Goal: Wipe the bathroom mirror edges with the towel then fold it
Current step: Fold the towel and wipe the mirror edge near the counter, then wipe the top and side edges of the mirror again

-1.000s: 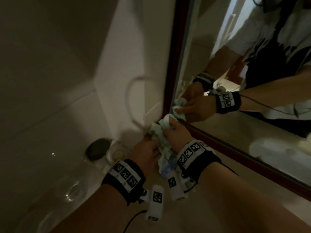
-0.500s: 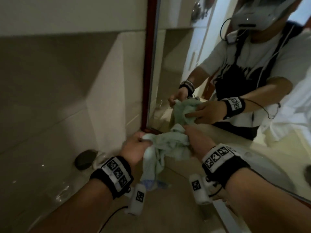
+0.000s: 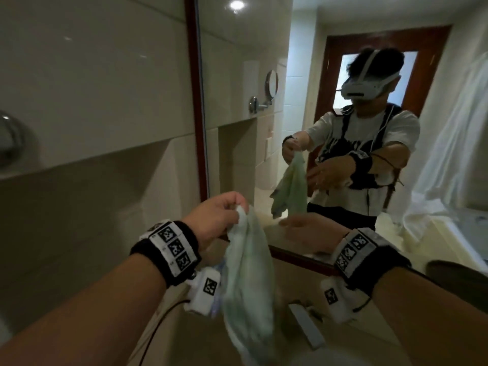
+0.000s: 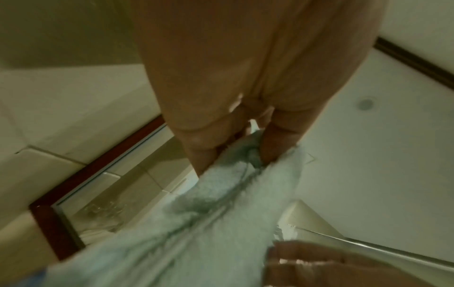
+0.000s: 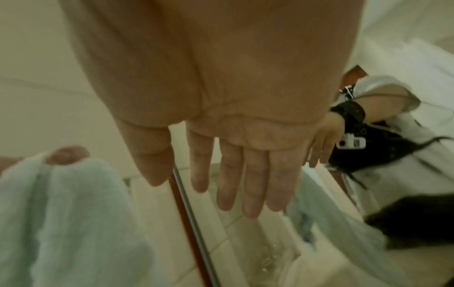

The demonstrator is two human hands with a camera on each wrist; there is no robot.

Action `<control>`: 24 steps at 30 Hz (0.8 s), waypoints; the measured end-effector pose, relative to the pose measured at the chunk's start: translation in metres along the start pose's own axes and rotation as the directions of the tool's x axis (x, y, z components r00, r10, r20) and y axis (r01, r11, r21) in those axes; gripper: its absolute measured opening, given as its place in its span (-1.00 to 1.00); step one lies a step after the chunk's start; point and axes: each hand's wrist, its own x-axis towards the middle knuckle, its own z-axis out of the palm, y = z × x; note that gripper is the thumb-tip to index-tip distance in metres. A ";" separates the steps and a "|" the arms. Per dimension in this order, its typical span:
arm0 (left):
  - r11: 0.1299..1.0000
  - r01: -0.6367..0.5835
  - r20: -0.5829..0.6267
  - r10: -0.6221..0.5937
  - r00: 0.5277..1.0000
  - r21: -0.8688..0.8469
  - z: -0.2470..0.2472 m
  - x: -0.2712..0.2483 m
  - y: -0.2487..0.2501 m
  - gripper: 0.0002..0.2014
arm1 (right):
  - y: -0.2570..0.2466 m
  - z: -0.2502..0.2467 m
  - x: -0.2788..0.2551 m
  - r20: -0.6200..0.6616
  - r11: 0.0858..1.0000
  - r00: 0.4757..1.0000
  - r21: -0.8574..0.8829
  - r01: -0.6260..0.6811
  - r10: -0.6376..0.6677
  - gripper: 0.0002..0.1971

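A pale green towel (image 3: 249,268) hangs in loose folds from my left hand (image 3: 224,212), which pinches its top corner a little in front of the mirror's lower left corner. In the left wrist view the fingers (image 4: 248,147) close on the towel (image 4: 196,223). My right hand (image 3: 306,225) is held flat with straight fingers (image 5: 245,174), empty, to the right of the towel (image 5: 61,213) and just before the glass. The mirror (image 3: 343,62) has a dark red wooden frame (image 3: 195,101) down its left side and along the bottom.
Beige tiled wall (image 3: 92,88) with a recessed ledge lies left of the mirror. A chrome tap (image 3: 306,328) and basin rim sit below my hands. The mirror reflects a person with a headset, a round shaving mirror and a white curtain.
My right hand has let go of the towel and opened flat. My left hand has lifted the towel so that it hangs down. The view has tilted upward.
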 end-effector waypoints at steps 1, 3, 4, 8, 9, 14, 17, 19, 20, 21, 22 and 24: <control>1.000 -0.017 0.029 0.017 0.999 0.004 0.006 -0.004 0.008 -0.73 | -0.003 0.004 -0.006 -0.063 0.996 0.995 0.025 0.084 -0.082 -0.85; 1.000 -0.031 0.067 0.031 0.997 0.001 0.015 -0.010 0.021 -0.63 | -0.012 0.015 -0.023 -0.050 0.986 0.985 0.003 0.168 -0.168 -0.76; 1.000 -0.028 0.076 0.028 0.997 0.000 0.018 -0.013 0.027 -0.58 | -0.018 0.022 -0.030 -0.014 0.982 0.982 0.000 0.188 -0.188 -0.66; 0.998 -0.069 0.061 0.070 0.996 -0.015 0.017 -0.018 0.054 -0.62 | -0.031 0.025 -0.048 0.036 0.960 0.973 -0.162 0.229 -0.226 -0.51; 0.996 -0.083 0.046 0.083 0.995 -0.009 0.015 -0.019 0.062 -0.65 | -0.032 0.026 -0.051 0.016 0.962 0.979 -0.182 0.203 -0.203 -0.46; 0.994 -0.103 -0.002 0.103 0.995 -0.039 -0.004 -0.018 0.094 -0.72 | -0.037 0.018 -0.055 -0.038 0.955 0.992 -0.278 0.103 -0.118 -0.38; 0.989 -0.110 0.001 0.111 0.994 -0.098 -0.013 -0.015 0.110 -0.72 | -0.048 0.002 -0.059 -0.033 0.973 0.995 -0.212 0.089 -0.099 -0.42; 0.984 -0.112 -0.018 0.111 0.994 -0.137 -0.017 -0.011 0.119 -0.67 | -0.055 -0.008 -0.057 -0.068 0.964 0.992 -0.254 0.085 -0.105 -0.42; 0.981 -0.117 -0.032 0.113 0.993 -0.153 -0.018 -0.010 0.124 -0.67 | -0.059 -0.014 -0.056 -0.117 0.946 0.986 -0.315 0.076 -0.118 -0.47; 0.978 -0.122 -0.044 0.117 0.992 -0.168 -0.018 -0.009 0.128 -0.69 | -0.061 -0.020 -0.054 -0.182 0.928 0.973 -0.367 0.066 -0.141 -0.52; 0.975 -0.126 -0.054 0.118 0.992 -0.182 -0.019 -0.008 0.133 -0.71 | -0.064 -0.025 -0.055 -0.254 0.920 0.953 -0.388 0.055 -0.164 -0.58; 0.973 -0.116 -0.059 0.106 0.993 -0.200 -0.018 -0.005 0.140 -0.75 | -0.070 -0.036 -0.059 -0.340 0.909 0.912 -0.409 0.076 -0.229 -0.66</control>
